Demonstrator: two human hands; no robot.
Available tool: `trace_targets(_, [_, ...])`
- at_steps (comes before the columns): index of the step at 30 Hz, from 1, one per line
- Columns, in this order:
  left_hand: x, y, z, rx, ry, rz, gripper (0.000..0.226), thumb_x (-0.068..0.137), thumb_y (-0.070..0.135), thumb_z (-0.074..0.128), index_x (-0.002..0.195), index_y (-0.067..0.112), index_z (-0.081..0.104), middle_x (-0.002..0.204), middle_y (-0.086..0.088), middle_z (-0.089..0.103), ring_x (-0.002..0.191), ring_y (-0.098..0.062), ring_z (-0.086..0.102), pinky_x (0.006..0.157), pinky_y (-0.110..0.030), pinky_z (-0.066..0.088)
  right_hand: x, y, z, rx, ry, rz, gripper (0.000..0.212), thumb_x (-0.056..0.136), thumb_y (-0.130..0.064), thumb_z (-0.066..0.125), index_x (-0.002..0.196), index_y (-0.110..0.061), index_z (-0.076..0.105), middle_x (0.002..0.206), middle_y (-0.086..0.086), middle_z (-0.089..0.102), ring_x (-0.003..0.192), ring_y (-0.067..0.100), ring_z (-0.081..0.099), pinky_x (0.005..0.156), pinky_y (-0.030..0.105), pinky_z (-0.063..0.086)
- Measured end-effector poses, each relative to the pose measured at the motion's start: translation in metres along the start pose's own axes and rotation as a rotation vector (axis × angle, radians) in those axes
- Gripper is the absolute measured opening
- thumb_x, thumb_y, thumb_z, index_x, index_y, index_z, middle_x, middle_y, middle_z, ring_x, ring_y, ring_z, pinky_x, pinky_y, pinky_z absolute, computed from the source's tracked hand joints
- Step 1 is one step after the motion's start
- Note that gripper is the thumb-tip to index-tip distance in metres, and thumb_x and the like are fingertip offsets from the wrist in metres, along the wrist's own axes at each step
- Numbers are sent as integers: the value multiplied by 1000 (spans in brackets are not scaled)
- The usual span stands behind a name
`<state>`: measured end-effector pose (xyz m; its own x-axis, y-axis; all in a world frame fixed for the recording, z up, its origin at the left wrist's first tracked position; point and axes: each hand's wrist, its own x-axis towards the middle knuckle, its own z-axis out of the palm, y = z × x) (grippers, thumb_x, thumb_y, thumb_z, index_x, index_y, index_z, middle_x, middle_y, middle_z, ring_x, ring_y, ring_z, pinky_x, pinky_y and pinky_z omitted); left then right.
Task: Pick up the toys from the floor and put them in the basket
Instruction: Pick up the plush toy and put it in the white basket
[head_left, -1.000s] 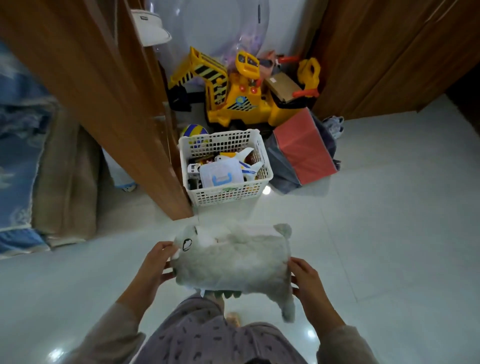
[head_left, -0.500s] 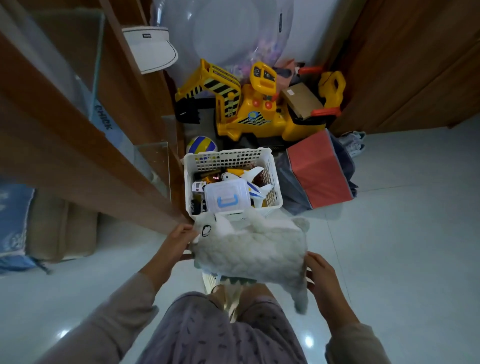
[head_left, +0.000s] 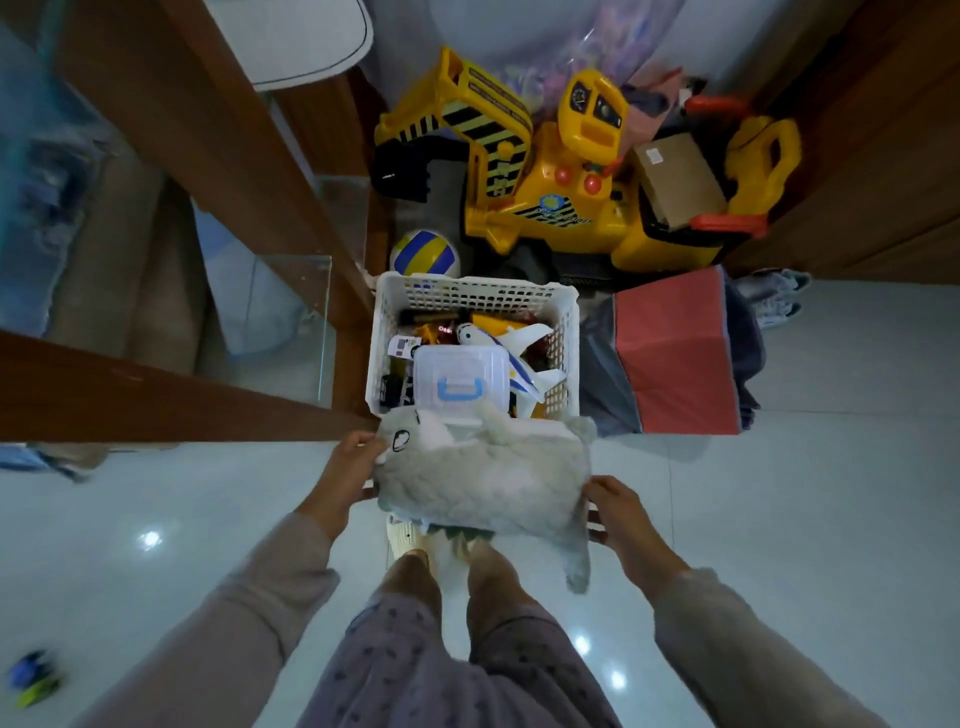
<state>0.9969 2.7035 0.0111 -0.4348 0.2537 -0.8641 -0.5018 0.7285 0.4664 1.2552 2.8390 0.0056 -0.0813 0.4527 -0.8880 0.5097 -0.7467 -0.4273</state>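
A grey plush toy (head_left: 483, 475) hangs sideways between my two hands, just above the near rim of the white basket (head_left: 569, 332). My left hand (head_left: 345, 470) grips its head end and my right hand (head_left: 618, 512) holds its rear end. Inside the basket lie a clear plastic box with a blue handle (head_left: 460, 382), a white toy plane (head_left: 511, 356) and several small toys. A small blue and green toy (head_left: 31, 678) rests on the floor at the lower left.
A yellow ride-on excavator (head_left: 561, 171) and a blue-yellow ball (head_left: 423, 254) stand behind the basket. A red and grey cloth box (head_left: 675, 353) sits right of it. A wooden glass-fronted cabinet (head_left: 171, 218) fills the left. My feet and legs are below the plush.
I have stepped closer to the basket. The plush toy, held in both hands, has moved forward and now overlaps the basket's near rim.
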Motion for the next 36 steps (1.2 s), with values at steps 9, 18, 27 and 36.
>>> trace_targets(9, [156, 19, 20, 101, 81, -78, 28, 90, 20, 54, 115, 10, 49, 131, -20, 50, 120, -37, 51, 100, -48, 47, 144, -32, 46, -114, -91, 80, 12, 92, -14, 50, 99, -8, 57, 93, 8, 64, 75, 22, 65, 52, 26, 51])
trace_targets(18, [329, -13, 22, 165, 119, -68, 49, 88, 27, 55, 132, 7, 45, 134, -19, 54, 121, -38, 54, 102, -51, 46, 309, -25, 129, -91, -66, 77, 23, 90, -13, 47, 108, -5, 60, 107, 13, 61, 90, 28, 59, 62, 28, 50])
trace_targets(27, [439, -31, 33, 165, 192, -58, 49, 88, 27, 56, 134, 13, 48, 132, -15, 55, 115, -31, 56, 100, -39, 48, 414, -12, 160, -108, -97, 83, 25, 91, -9, 49, 115, -8, 56, 104, 10, 60, 85, 27, 60, 66, 33, 51])
trace_targets(36, [413, -48, 41, 444, 179, 49, 55, 88, 21, 50, 142, 18, 39, 139, -12, 51, 101, -22, 53, 65, -19, 40, 394, 2, 166, -238, -121, 18, 28, 92, 0, 46, 119, -3, 54, 125, 21, 54, 118, 33, 53, 106, 48, 41])
